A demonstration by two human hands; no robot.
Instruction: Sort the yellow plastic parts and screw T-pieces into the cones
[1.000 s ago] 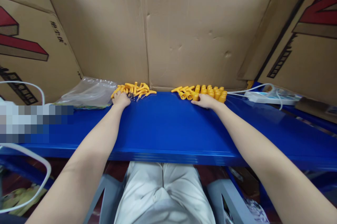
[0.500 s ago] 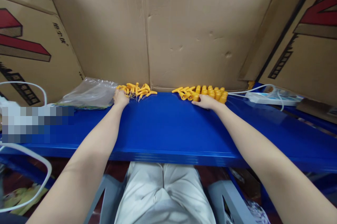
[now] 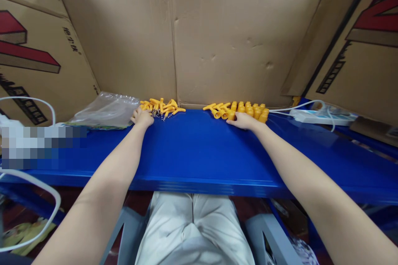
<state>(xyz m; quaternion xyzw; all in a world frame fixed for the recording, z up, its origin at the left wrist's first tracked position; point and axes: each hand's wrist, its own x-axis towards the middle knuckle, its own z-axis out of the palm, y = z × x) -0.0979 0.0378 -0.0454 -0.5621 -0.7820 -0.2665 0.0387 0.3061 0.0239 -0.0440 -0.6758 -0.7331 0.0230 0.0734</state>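
My left hand (image 3: 143, 117) rests at the left end of a pile of yellow T-shaped corkscrew handles (image 3: 169, 106) with dark metal spirals. Its visible fingers are spread, and I see nothing held in them. Over to the right, my right hand (image 3: 244, 120) is at the front of a cluster of yellow plastic cups (image 3: 257, 111). Its thumb and forefinger are around the front left yellow cup (image 3: 231, 115); the other fingers are hidden. Left of that cup lie yellow branched pieces (image 3: 217, 106) and two yellow funnel-shaped openings facing me.
A clear plastic bag (image 3: 104, 109) lies left of my left hand. Cardboard (image 3: 236, 41) walls the back of the blue table (image 3: 199, 153), with printed boxes (image 3: 27, 49) at the sides. A white power strip (image 3: 321, 116) with cables sits at right.
My left hand has shifted slightly left, and its fingers have spread, showing more of the yellow pile's left end. My right hand stays at the cups.
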